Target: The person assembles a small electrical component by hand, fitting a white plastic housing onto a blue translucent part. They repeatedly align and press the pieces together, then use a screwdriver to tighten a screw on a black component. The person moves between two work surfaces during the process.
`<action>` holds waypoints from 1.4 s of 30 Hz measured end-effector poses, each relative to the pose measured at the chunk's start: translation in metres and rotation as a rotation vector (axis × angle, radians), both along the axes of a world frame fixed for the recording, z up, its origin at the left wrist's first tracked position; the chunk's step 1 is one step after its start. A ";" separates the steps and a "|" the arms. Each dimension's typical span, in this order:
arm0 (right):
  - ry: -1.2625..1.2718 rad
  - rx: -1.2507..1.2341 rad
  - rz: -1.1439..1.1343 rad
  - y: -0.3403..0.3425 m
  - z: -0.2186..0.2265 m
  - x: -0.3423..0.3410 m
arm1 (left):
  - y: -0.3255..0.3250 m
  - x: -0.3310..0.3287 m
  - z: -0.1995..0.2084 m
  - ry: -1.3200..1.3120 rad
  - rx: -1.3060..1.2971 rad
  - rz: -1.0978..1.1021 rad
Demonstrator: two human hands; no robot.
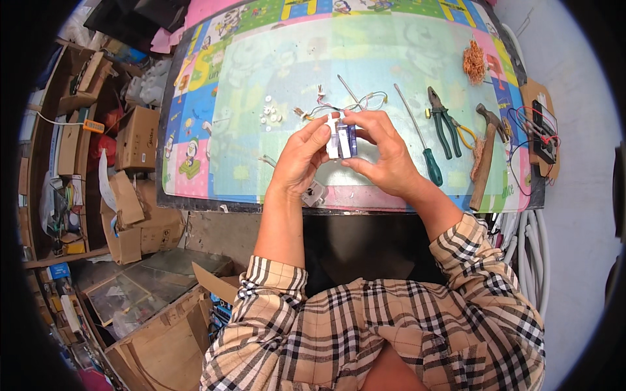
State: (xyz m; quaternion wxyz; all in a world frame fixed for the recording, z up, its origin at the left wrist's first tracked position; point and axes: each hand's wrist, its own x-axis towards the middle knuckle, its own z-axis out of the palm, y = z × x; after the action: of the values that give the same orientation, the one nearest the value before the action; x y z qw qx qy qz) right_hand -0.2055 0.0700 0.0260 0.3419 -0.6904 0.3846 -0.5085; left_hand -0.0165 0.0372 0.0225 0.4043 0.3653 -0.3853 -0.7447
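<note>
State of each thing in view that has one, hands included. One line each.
Left hand: closed on the block
Right hand: fingers closed on the block
White-and-blue block: held between both hands
Green-handled pliers: lying flat, handles slightly apart
Green-handled screwdriver: lying flat, unheld
Hammer: lying down, unheld
Copper wire bundle: bunched, tangled
Small white pieces: loose, scattered

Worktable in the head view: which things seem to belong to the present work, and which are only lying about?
Likely in the work:
white-and-blue piece, held by left hand and right hand
perhaps loose wires, just beyond it

Seemingly lying about, untouched:
green-handled screwdriver
pliers
hammer
copper wire bundle
</note>
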 end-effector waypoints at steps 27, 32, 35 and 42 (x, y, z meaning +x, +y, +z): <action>0.018 -0.094 -0.147 0.008 0.003 0.002 | -0.002 0.005 -0.003 0.564 -0.114 -0.087; 0.018 -0.123 -0.145 0.010 0.006 0.002 | -0.002 0.008 -0.005 0.884 0.006 -0.102; 0.013 -0.141 -0.155 0.009 0.003 0.004 | -0.003 0.012 -0.005 0.986 0.088 -0.054; 0.000 -0.145 -0.175 0.009 0.005 0.002 | -0.005 0.008 -0.009 0.959 0.167 0.016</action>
State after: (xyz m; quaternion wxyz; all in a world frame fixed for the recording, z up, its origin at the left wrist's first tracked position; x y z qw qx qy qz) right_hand -0.2031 0.0789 0.0313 0.2456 -0.6770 0.4057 -0.5628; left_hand -0.0082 0.0324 0.0133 0.5114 0.0152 -0.0920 -0.8543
